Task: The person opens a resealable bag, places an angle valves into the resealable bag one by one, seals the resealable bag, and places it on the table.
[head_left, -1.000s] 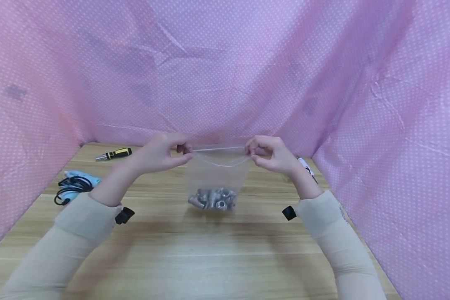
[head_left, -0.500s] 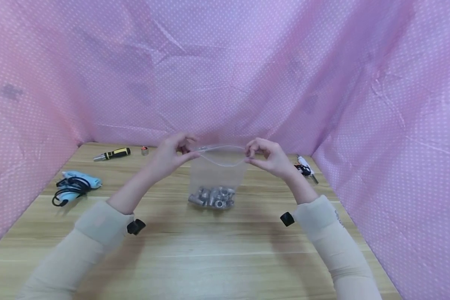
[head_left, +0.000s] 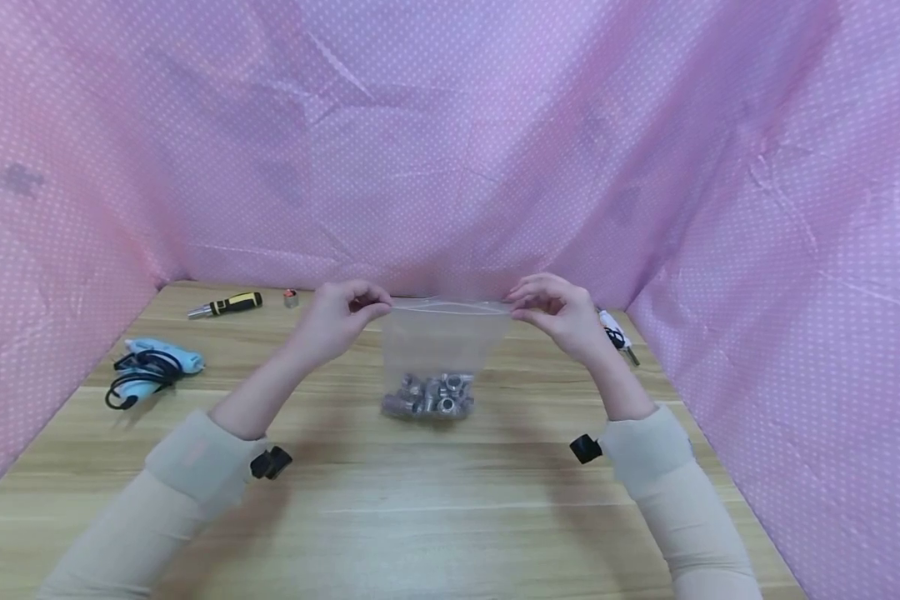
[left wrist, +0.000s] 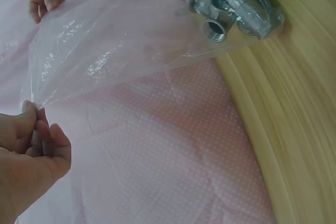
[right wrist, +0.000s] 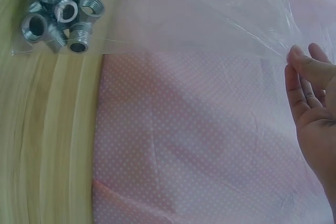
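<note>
A clear zip-lock bag hangs upright between both hands, its top edge stretched nearly straight. Threaded metal pipe fittings are heaped in its bottom, at the wooden table; whether the bag touches the wood I cannot tell. My left hand pinches the bag's upper left corner between thumb and fingers. At the upper right corner, my right hand pinches the plastic the same way. Silvery fittings with threaded openings show through the plastic in the right wrist view.
On the table's left lie a yellow and black screwdriver and a light blue tool with a coiled black cord. A small metal piece with an orange top stands behind my left hand. A white corded tool lies at right. Pink dotted cloth surrounds the table.
The bag's mouth gaped half a second ago; now its edges lie close together and taut. My right hand has moved slightly right, my left slightly left. The fittings stay at the bottom.
</note>
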The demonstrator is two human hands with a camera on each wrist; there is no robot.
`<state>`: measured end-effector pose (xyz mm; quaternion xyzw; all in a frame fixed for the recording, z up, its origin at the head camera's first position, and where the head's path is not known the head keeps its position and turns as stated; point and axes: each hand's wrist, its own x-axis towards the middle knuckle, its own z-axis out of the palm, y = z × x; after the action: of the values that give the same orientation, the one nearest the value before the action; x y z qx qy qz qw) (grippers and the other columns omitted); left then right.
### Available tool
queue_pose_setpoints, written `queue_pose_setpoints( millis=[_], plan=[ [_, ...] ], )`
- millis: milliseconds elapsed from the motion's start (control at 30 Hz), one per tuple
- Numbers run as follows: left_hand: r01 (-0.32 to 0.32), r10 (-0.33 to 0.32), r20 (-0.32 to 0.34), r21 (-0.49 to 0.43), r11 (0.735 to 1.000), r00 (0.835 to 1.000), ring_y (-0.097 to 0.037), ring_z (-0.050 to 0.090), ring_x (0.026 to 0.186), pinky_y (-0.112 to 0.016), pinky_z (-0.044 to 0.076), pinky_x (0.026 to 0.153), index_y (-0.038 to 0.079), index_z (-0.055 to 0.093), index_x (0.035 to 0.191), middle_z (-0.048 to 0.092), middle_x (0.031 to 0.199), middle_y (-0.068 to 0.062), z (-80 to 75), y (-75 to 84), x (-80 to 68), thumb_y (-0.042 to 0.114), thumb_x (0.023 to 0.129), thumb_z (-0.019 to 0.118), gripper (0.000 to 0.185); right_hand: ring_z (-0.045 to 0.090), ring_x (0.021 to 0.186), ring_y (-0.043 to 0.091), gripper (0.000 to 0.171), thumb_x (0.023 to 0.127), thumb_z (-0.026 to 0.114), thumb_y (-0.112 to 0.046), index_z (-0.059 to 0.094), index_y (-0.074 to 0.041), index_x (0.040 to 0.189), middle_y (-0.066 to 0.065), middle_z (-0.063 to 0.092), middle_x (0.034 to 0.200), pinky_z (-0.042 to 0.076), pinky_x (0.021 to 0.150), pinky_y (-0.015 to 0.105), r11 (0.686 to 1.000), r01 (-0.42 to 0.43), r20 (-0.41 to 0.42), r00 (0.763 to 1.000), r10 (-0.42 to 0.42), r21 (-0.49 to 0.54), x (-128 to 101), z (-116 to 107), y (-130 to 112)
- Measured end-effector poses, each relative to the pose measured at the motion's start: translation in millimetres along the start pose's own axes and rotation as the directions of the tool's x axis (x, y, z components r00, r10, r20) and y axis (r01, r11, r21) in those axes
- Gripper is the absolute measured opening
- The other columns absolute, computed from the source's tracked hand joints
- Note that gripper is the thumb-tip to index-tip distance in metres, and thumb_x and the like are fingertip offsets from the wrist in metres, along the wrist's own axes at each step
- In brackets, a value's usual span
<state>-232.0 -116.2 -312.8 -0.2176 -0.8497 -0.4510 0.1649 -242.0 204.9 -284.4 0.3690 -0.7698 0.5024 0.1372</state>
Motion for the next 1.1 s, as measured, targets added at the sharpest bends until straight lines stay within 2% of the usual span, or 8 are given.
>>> queue_pose_setpoints(
  millis=[233, 333, 433, 567, 700, 833, 933, 1100],
  plan=[
    [-0.065, 0.068, -0.048, 0.064, 0.996, 0.997, -0.016, 0.054, 0.063, -0.021, 0.041, 0.052, 0.009, 0.071, 0.085, 0.068, 0.077, -0.001, 9.6, 8.9, -3.9, 0.018, 0.084, 0.07, 0.009, 0.061, 0.077, 0.012, 0.02, 0.074, 0.068, 0.016, 0.064, 0.014, 0.094, 0.021, 0.062, 0.098, 0.052, 0.067, 0.016, 0.999, -0.015, -0.027, 1.0, 0.014, -0.039, -6.6, -11.4, -2.2],
    [-0.041, 0.043, -0.039, 0.037, 0.998, 0.998, -0.015, 0.052, 0.061, -0.02, 0.04, 0.051, 0.008, 0.07, 0.084, 0.068, 0.075, -0.003, 11.4, 5.9, -4.1, 0.017, 0.084, 0.07, 0.008, 0.06, 0.084, 0.014, 0.025, 0.073, 0.066, 0.019, 0.064, 0.013, 0.098, 0.024, 0.062, 0.101, 0.052, 0.073, 0.017, 0.999, 0.038, 0.024, 0.999, -0.038, -0.028, -7.2, -11.0, 4.6],
    [-0.018, 0.018, -0.014, 0.001, 1.0, 1.0, -0.014, 0.051, 0.062, -0.019, 0.04, 0.051, 0.008, 0.07, 0.085, 0.068, 0.076, -0.004, 11.9, 4.5, -4.0, 0.015, 0.085, 0.069, 0.007, 0.059, 0.098, 0.016, 0.031, 0.074, 0.071, 0.012, 0.066, 0.005, 0.104, 0.019, 0.063, 0.107, 0.05, 0.086, 0.021, 0.985, 0.121, 0.066, 0.991, -0.113, -0.123, -4.8, -5.4, 8.2],
    [-0.022, 0.022, 0.031, -0.025, 0.999, 0.999, -0.015, 0.052, 0.062, -0.02, 0.042, 0.05, 0.007, 0.07, 0.088, 0.068, 0.077, -0.005, 13.0, 5.9, -4.3, 0.013, 0.087, 0.066, 0.007, 0.057, 0.11, 0.02, 0.035, 0.073, 0.078, -0.005, 0.068, -0.006, 0.107, 0.01, 0.064, 0.113, 0.045, 0.098, 0.026, 0.909, 0.259, 0.078, 0.966, -0.247, -0.327, 2.3, 13.5, -3.2],
    [-0.058, 0.059, 0.047, -0.014, 0.998, 0.997, -0.015, 0.053, 0.063, -0.02, 0.043, 0.051, 0.007, 0.069, 0.09, 0.067, 0.078, -0.005, 13.4, 8.8, -5.6, 0.013, 0.088, 0.065, 0.008, 0.055, 0.112, 0.026, 0.035, 0.076, 0.076, -0.012, 0.067, -0.006, 0.108, 0.01, 0.062, 0.116, 0.043, 0.102, 0.032, 0.842, 0.378, 0.135, 0.926, -0.354, -0.385, 15.0, 44.6, -19.6],
    [-0.112, 0.112, 0.033, 0.014, 0.994, 0.993, -0.014, 0.055, 0.066, -0.02, 0.045, 0.054, 0.005, 0.068, 0.09, 0.067, 0.078, -0.007, 15.2, 10.0, -7.0, 0.012, 0.089, 0.064, 0.008, 0.057, 0.108, 0.023, 0.034, 0.081, 0.073, -0.019, 0.065, -0.004, 0.11, 0.009, 0.064, 0.112, 0.044, 0.1, 0.03, 0.794, 0.404, 0.214, 0.915, -0.343, -0.455, 29.8, 73.3, -25.1],
    [-0.123, 0.123, 0.016, 0.01, 0.992, 0.992, -0.014, 0.056, 0.067, -0.021, 0.046, 0.055, 0.004, 0.067, 0.089, 0.067, 0.078, -0.009, 17.8, 9.7, -8.1, 0.012, 0.089, 0.064, 0.009, 0.061, 0.096, 0.018, 0.026, 0.083, 0.071, -0.019, 0.066, -0.004, 0.103, 0.006, 0.068, 0.1, 0.048, 0.091, 0.028, 0.805, 0.35, 0.236, 0.935, -0.266, -0.48, 37.3, 86.1, -24.1],
    [-0.031, 0.029, -0.03, -0.09, 0.995, 0.999, -0.021, 0.061, 0.065, -0.022, 0.05, 0.055, 0.005, 0.07, 0.086, 0.069, 0.074, -0.006, 20.4, 7.4, -10.3, 0.014, 0.086, 0.067, 0.01, 0.063, 0.077, 0.011, 0.009, 0.082, 0.068, -0.011, 0.067, -0.006, 0.09, 0.002, 0.069, 0.084, 0.052, 0.074, 0.021, 0.865, 0.245, 0.245, 0.958, -0.147, -0.437, 41.3, 94.0, -21.6]
  ],
)
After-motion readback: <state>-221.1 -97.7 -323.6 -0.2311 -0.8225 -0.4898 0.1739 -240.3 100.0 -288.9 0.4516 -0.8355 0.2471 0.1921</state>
